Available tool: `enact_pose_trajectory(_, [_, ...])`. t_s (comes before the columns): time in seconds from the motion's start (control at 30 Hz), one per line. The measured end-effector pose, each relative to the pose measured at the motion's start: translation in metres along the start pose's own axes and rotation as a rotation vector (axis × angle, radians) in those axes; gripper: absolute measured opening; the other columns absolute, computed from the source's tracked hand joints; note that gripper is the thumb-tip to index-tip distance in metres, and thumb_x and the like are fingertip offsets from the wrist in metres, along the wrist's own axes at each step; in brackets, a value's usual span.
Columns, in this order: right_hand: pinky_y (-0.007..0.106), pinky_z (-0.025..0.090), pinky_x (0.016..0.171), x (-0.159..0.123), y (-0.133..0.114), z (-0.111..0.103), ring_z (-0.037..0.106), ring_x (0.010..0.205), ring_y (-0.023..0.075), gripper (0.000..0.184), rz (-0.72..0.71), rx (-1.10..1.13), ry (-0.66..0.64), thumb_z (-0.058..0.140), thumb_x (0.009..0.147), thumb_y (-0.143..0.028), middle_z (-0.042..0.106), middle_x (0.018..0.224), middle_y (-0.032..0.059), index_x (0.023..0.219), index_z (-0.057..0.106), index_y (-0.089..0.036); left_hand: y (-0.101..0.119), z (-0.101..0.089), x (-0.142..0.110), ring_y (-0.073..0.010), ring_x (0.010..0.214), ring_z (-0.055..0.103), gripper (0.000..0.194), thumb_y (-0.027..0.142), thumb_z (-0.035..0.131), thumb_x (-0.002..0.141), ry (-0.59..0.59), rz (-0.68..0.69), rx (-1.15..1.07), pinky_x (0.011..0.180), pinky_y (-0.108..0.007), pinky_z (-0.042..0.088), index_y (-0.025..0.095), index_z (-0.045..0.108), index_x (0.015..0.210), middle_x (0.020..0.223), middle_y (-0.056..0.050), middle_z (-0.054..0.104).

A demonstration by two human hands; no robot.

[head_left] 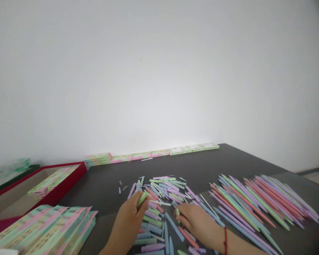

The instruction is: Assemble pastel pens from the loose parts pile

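Note:
My left hand is closed around a light green pen part, a short tube whose upper end sticks out past the thumb. A thin white stick extends rightward beside those fingertips; whether it is held or just lies there I cannot tell. My right hand, with a red cord at the wrist, pinches a small light green pen piece. Under and between both hands spreads a pile of loose pen parts in purple, blue, green and coral, mixed with thin white sticks.
Long, pointed pastel pens lie in a bundle at right. Printed flat packages are stacked front left, near a red box containing similar packs. A row of small boxes lines the wall along the dark table.

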State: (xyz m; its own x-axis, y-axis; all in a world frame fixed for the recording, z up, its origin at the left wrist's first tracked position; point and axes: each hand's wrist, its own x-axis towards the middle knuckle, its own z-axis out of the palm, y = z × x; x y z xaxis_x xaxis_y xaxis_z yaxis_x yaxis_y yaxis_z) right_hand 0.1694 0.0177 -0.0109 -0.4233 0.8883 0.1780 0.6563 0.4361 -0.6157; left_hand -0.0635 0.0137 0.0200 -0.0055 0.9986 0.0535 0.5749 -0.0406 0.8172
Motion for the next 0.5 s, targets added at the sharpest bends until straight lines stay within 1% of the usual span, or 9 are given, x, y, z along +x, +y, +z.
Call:
enact_pose_trajectory(0.07, [0.022, 0.034, 0.054, 0.003, 0.001, -0.006, 0.044, 0.054, 0.0112, 0.019, 0.067, 0.376, 0.033, 0.046, 0.089, -0.028, 0.048, 0.059, -0.0029, 0.076, 0.055, -0.018, 0.000, 0.001, 0.000, -0.0195, 0.063, 0.059, 0.021, 0.042, 0.044, 0.080, -0.009, -0.014, 0.002, 0.036, -0.021, 0.047, 0.025, 0.056, 0.084, 0.071, 0.000, 0.054])
enact_pose_trajectory(0.13, [0.018, 0.024, 0.042, 0.007, 0.003, -0.014, 0.030, 0.043, 0.0071, 0.023, 0.145, 0.895, 0.026, 0.047, 0.089, -0.035, 0.036, 0.052, -0.0071, 0.076, 0.052, -0.017, 0.000, 0.002, 0.000, -0.0187, 0.060, 0.057, 0.021, 0.042, 0.043, 0.081, -0.029, -0.034, 0.000, 0.036, -0.022, 0.048, 0.025, 0.054, 0.083, 0.069, 0.001, 0.051])
enact_pose_trajectory(0.17, [0.017, 0.019, 0.038, 0.009, 0.004, -0.018, 0.025, 0.041, 0.0054, 0.023, 0.192, 1.155, -0.006, 0.051, 0.087, -0.035, 0.034, 0.052, -0.0081, 0.075, 0.051, -0.016, 0.001, 0.002, 0.001, -0.0181, 0.059, 0.056, 0.021, 0.042, 0.042, 0.082, -0.040, -0.042, -0.001, 0.037, -0.023, 0.049, 0.025, 0.054, 0.082, 0.068, 0.002, 0.049])
enact_pose_trajectory(0.2, [0.015, 0.016, 0.036, 0.010, 0.004, -0.022, 0.023, 0.041, 0.0039, 0.022, 0.234, 1.393, -0.047, 0.057, 0.084, -0.034, 0.033, 0.054, -0.0084, 0.074, 0.050, -0.016, 0.001, 0.002, 0.001, -0.0176, 0.058, 0.055, 0.021, 0.042, 0.041, 0.082, -0.050, -0.046, 0.002, 0.036, -0.023, 0.049, 0.024, 0.053, 0.080, 0.067, 0.002, 0.049])
enact_pose_trajectory(0.27, [0.010, 0.017, 0.034, 0.011, 0.004, -0.029, 0.027, 0.041, 0.0013, 0.022, 0.299, 1.763, -0.123, 0.066, 0.078, -0.026, 0.036, 0.057, -0.0080, 0.073, 0.048, -0.014, 0.003, 0.002, 0.001, -0.0175, 0.059, 0.054, 0.022, 0.042, 0.040, 0.082, -0.060, -0.045, 0.018, 0.036, -0.024, 0.050, 0.024, 0.052, 0.079, 0.068, 0.002, 0.049])
enact_pose_trajectory(0.3, [0.009, 0.018, 0.033, 0.011, 0.003, -0.031, 0.029, 0.041, 0.0005, 0.022, 0.319, 1.893, -0.157, 0.068, 0.077, -0.022, 0.037, 0.057, -0.0080, 0.073, 0.048, -0.014, 0.003, 0.002, 0.002, -0.0177, 0.061, 0.055, 0.022, 0.042, 0.040, 0.082, -0.058, -0.038, 0.029, 0.037, -0.024, 0.050, 0.024, 0.052, 0.079, 0.069, 0.002, 0.049])
enact_pose_trajectory(0.37, [0.007, 0.022, 0.033, 0.009, 0.000, -0.035, 0.034, 0.041, 0.0000, 0.020, 0.309, 2.056, -0.203, 0.066, 0.080, -0.017, 0.038, 0.057, -0.0081, 0.074, 0.047, -0.014, 0.002, 0.003, 0.002, -0.0184, 0.064, 0.055, 0.021, 0.041, 0.040, 0.082, -0.054, -0.026, 0.047, 0.037, -0.023, 0.050, 0.025, 0.053, 0.081, 0.071, 0.001, 0.051])
enact_pose_trajectory(0.43, [0.007, 0.025, 0.033, 0.008, -0.004, -0.039, 0.037, 0.042, 0.0003, 0.015, 0.256, 2.113, -0.231, 0.063, 0.083, -0.015, 0.039, 0.058, -0.0079, 0.078, 0.048, -0.013, 0.000, 0.004, 0.001, -0.0187, 0.065, 0.056, 0.021, 0.040, 0.041, 0.081, -0.051, -0.028, 0.057, 0.038, -0.023, 0.050, 0.025, 0.054, 0.082, 0.072, 0.001, 0.053])
enact_pose_trajectory(0.5, [0.007, 0.027, 0.033, 0.006, -0.008, -0.043, 0.038, 0.042, 0.0008, 0.010, 0.205, 2.108, -0.245, 0.060, 0.085, -0.015, 0.039, 0.060, -0.0076, 0.083, 0.050, -0.012, -0.002, 0.006, 0.002, -0.0187, 0.065, 0.057, 0.020, 0.040, 0.042, 0.080, -0.050, -0.037, 0.056, 0.039, -0.022, 0.050, 0.025, 0.055, 0.082, 0.072, 0.001, 0.054])
